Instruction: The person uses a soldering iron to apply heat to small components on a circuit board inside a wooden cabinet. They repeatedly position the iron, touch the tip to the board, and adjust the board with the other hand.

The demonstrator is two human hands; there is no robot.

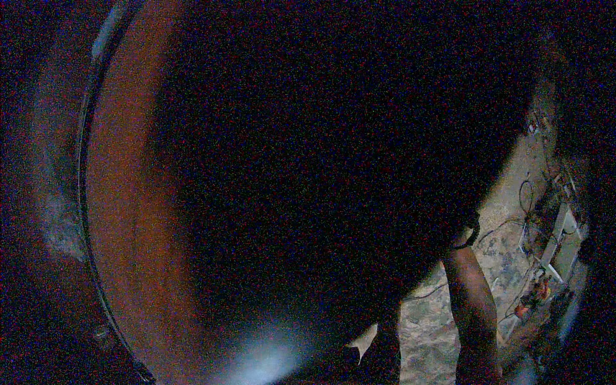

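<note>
A large, very dark shape (333,160) fills most of the head view, close up and too dark to identify. My right forearm (473,308) rises from the lower edge on the right. Around its wrist end is a dark band (473,232). Beyond that the dark shape covers my right hand, so its fingers and anything in them are hidden. My left hand does not show. Along the left runs a blurred orange-brown surface (125,173) with a thin dark curved rim.
Rough grey ground (427,340) shows at the right. On it lie a pale angular frame (559,240), thin dark cables (526,192) and a blurred orange and black object (532,301). A pale bluish glare (266,359) sits at the bottom.
</note>
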